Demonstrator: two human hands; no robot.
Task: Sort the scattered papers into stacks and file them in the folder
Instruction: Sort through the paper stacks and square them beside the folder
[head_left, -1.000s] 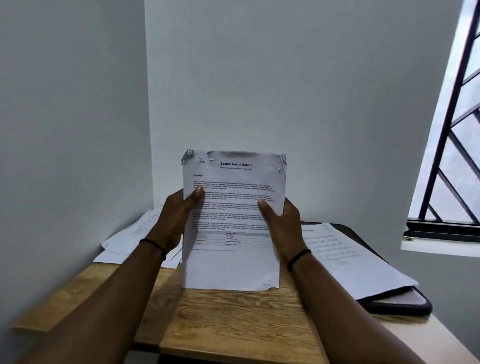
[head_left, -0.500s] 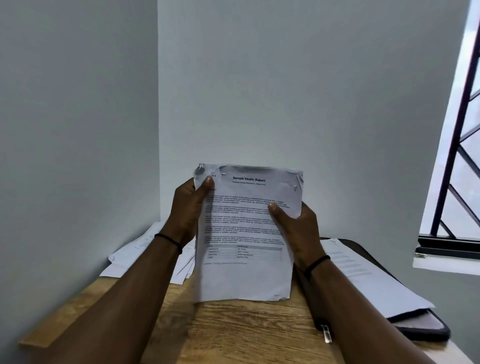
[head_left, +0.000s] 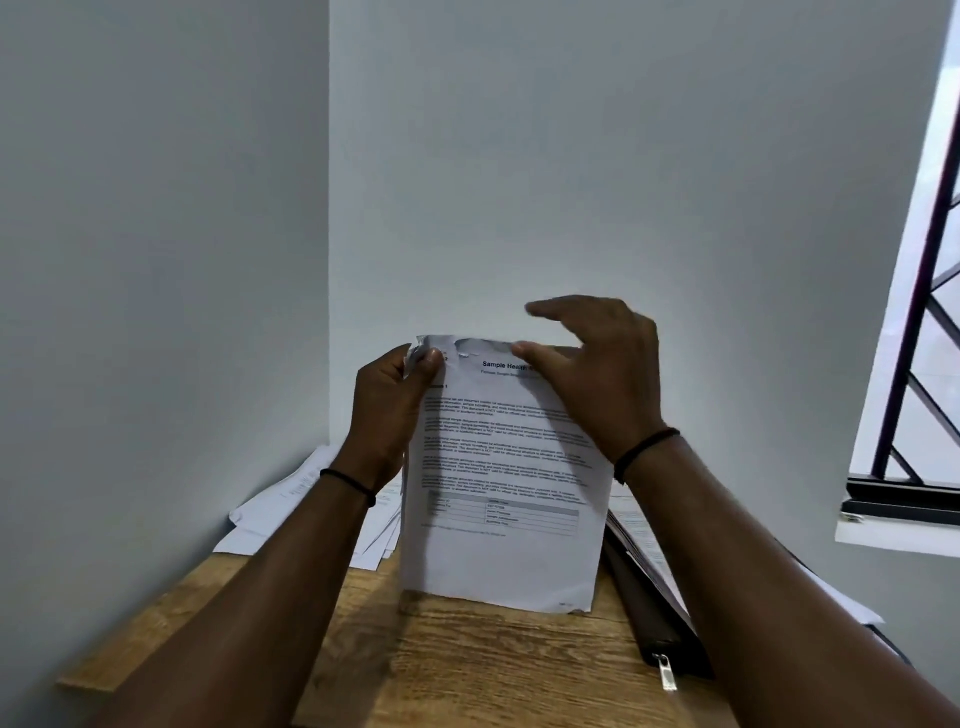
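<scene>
I hold a sheaf of printed papers (head_left: 498, 551) upright, its lower edge resting on the wooden table (head_left: 467, 670). The front page is headed "Sample Health Report" and its top corners are crumpled. My left hand (head_left: 387, 410) pinches the top left corner. My right hand (head_left: 597, 374) is at the top edge, thumb on the front page and fingers spread above the sheaf. A dark zip folder (head_left: 652, 623) lies to the right, mostly behind my right forearm, with white sheets (head_left: 639, 525) on it.
A loose heap of white papers (head_left: 301, 499) lies at the back left of the table against the wall corner. Walls close off the left and back. A barred window (head_left: 914, 332) is at the right. The table's front left edge is near.
My right hand has left the sheaf's right side and risen to its top edge, fingers spread. My left hand slid up to the top left corner. The view shifted, so the sheaf sits further right.
</scene>
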